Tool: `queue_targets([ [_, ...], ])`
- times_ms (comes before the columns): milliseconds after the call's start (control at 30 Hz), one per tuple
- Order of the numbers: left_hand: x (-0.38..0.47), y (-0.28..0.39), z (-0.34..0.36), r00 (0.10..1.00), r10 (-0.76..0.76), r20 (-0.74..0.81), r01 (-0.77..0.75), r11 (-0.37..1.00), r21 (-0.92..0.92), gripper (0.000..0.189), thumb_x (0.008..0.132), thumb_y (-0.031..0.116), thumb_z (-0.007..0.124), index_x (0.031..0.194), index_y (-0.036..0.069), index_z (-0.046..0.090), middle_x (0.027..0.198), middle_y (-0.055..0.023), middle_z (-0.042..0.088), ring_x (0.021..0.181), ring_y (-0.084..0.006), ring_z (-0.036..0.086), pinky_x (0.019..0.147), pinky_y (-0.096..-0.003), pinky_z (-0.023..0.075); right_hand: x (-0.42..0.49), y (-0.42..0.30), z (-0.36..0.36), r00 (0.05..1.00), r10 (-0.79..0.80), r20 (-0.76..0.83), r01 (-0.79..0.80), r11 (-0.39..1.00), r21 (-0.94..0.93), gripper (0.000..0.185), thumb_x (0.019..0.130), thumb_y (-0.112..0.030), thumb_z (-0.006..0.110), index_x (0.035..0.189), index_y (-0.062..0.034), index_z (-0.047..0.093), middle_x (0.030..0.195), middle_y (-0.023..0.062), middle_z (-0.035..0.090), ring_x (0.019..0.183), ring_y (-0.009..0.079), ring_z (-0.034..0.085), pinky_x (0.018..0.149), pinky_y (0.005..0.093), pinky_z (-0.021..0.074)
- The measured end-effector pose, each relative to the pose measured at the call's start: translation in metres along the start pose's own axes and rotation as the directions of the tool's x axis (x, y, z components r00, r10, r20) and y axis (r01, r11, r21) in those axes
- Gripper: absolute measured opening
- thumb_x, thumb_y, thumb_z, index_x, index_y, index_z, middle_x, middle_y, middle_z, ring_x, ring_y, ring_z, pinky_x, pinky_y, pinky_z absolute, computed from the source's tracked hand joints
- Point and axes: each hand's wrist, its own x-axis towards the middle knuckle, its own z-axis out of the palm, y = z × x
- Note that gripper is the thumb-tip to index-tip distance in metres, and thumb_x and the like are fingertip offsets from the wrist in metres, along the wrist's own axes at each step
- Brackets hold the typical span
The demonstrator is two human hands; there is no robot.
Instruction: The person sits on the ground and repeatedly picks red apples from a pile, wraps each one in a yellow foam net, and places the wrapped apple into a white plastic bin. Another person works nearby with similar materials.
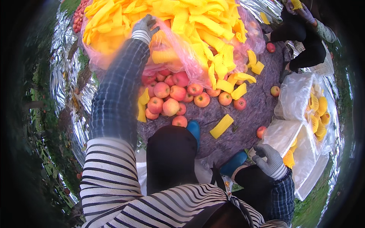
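Note:
My left hand [145, 28], in a grey glove, is stretched forward over a heap of yellow foam net sleeves [199, 22]. Its fingers pinch the raised edge of a pink plastic film [176, 47], which partly covers the sleeves. Below the film lies a pile of red apples [171, 94]. Low on the right, my gloved right hand [268, 161] holds nothing, its fingers half curled and apart from the thumb. It is beside a crate lined with clear plastic [281, 135], where apples in yellow nets [319, 116] show.
A grey blanket [245, 119] covers the ground, with a loose yellow sleeve [221, 126] and a stray apple [261, 132] on it. At upper right, another person's gloved hands [303, 12] hold a yellow sleeve. Silver reflective sheeting [64, 48] lies along the left.

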Motion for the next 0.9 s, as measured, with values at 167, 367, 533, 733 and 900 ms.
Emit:
queue_targets([
  [167, 0.137, 0.14, 0.116, 0.896, 0.359, 0.262, -0.289, 0.919, -0.268, 0.036, 0.082, 0.032, 0.057, 0.11, 0.01, 0.049, 0.098, -0.0097, 0.055, 0.089, -0.0225, 0.052, 0.074, -0.0404, 0.0449, 0.008, 0.0, -0.002, 0.999, 0.037, -0.002, -0.037, 0.999, -0.026, 0.035, 0.076, -0.013, 0.063, 0.107, 0.0014, 0.053, 0.086, 0.0139, 0.058, 0.08, 0.0231, 0.06, 0.072, 0.0308, 0.0476],
  [367, 0.105, 0.12, 0.07, 0.974, 0.194, 0.117, -0.186, 0.979, -0.079, 0.041, 0.086, 0.026, 0.054, 0.119, 0.003, 0.044, 0.119, -0.0153, 0.046, 0.114, -0.0323, 0.039, 0.092, -0.0505, 0.0353, 0.009, -0.001, -0.006, 0.999, -0.025, -0.033, 0.023, 0.999, -0.035, 0.036, 0.075, -0.016, 0.064, 0.106, 0.0004, 0.053, 0.086, 0.0174, 0.059, 0.077, 0.0288, 0.06, 0.068, 0.0336, 0.0483],
  [533, 0.0, 0.047, -0.045, 0.976, -0.143, 0.165, 0.13, 0.988, 0.087, 0.041, 0.087, 0.031, 0.051, 0.116, 0.002, 0.047, 0.119, -0.0192, 0.049, 0.104, -0.0321, 0.052, 0.087, -0.043, 0.0452, 0.002, -0.007, -0.008, 0.996, -0.084, 0.02, 0.086, 0.994, -0.07, 0.035, 0.074, -0.016, 0.065, 0.103, 0.0002, 0.054, 0.082, 0.0171, 0.057, 0.074, 0.0297, 0.06, 0.065, 0.0343, 0.0481],
  [733, -0.107, 0.07, -0.168, 0.708, -0.039, -0.705, 0.142, 0.986, 0.089, 0.035, 0.086, 0.03, 0.052, 0.111, 0.006, 0.052, 0.105, -0.0103, 0.058, 0.089, -0.0237, 0.059, 0.071, -0.0338, 0.0508, 0.0, -0.019, -0.009, 0.983, -0.184, -0.002, 0.184, 0.983, -0.026, 0.037, 0.074, -0.019, 0.065, 0.103, 0.0002, 0.053, 0.084, 0.0163, 0.056, 0.073, 0.0306, 0.059, 0.065, 0.0344, 0.048],
  [900, -0.117, 0.081, -0.052, 0.926, 0.365, -0.091, -0.287, 0.843, 0.455, 0.019, 0.084, 0.015, 0.057, 0.1, 0.005, 0.056, 0.09, -0.0079, 0.062, 0.074, -0.0145, 0.06, 0.062, -0.0264, 0.0477, 0.026, -0.049, 0.01, 0.97, -0.244, -0.015, 0.245, 0.969, 0.031, 0.04, 0.076, -0.025, 0.063, 0.106, 0.0003, 0.053, 0.091, 0.0178, 0.057, 0.078, 0.032, 0.059, 0.069, 0.0368, 0.0481],
])
